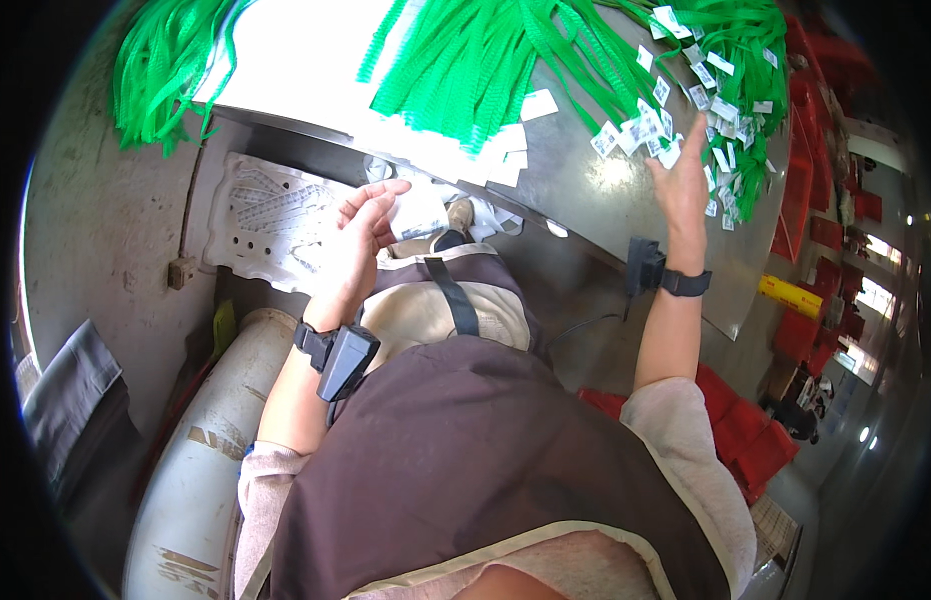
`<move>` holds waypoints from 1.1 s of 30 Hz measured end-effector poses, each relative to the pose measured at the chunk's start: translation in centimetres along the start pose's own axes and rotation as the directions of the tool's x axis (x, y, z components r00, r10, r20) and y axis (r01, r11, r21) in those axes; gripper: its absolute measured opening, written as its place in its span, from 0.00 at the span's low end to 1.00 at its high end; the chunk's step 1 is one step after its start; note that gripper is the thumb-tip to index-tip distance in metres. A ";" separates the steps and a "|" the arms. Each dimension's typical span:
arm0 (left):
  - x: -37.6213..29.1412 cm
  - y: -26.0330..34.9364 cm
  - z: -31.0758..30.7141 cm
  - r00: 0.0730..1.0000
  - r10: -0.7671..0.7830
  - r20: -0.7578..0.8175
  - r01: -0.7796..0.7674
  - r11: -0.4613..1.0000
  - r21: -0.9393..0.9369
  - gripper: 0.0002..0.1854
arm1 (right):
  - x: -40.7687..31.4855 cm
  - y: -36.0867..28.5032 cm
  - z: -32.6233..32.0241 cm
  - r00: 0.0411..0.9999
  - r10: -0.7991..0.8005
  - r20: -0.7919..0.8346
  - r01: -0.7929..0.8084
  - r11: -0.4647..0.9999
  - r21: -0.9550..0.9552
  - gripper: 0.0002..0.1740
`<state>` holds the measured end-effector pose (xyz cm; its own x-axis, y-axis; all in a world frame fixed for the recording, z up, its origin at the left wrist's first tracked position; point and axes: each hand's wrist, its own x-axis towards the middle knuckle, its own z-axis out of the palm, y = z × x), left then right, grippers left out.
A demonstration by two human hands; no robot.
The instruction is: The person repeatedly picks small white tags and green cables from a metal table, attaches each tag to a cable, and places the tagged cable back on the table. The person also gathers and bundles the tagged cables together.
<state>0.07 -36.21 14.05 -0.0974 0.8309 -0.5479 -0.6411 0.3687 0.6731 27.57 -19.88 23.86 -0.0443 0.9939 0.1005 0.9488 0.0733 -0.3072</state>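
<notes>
My left hand is in front of the table edge, its fingers closed on a white printed label strip. Part of that strip is washed out by glare, so where it ends is unclear. Over the right part of the metal table, my right hand has its thumb and fingers apart. It is beside a cluster of white printed tags on the ends of green mesh strips; whether it touches one I cannot tell. More green mesh strips fan out in the middle, with white tags at their near ends.
Another green mesh bundle hangs over the table's left end. Below the tabletop, a white plastic tray holds printed label strips. A large grey cylinder stands at my left. Red crates are on the right.
</notes>
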 end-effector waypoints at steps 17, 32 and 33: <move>2.8 -1.8 0.8 0.918 0.074 -0.390 0.012 0.977 0.212 0.06 | -7.4 -4.9 6.6 0.833 -0.253 0.492 -0.239 0.637 0.733 0.02; 4.7 -0.7 8.6 0.998 0.035 -0.054 0.008 0.761 0.648 0.07 | 8.9 3.1 14.0 0.812 -0.355 0.464 0.258 0.930 0.260 0.06; 5.0 -0.8 9.1 0.998 0.051 -0.032 -0.017 0.750 0.661 0.07 | 9.1 3.1 14.2 0.810 -0.360 0.462 0.264 0.928 0.261 0.06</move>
<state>7.02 -28.57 15.25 -0.1538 0.8348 -0.5286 0.0239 0.5379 0.8426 25.69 -9.44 10.35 -0.5222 0.8168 -0.2451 0.7875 0.3517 -0.5060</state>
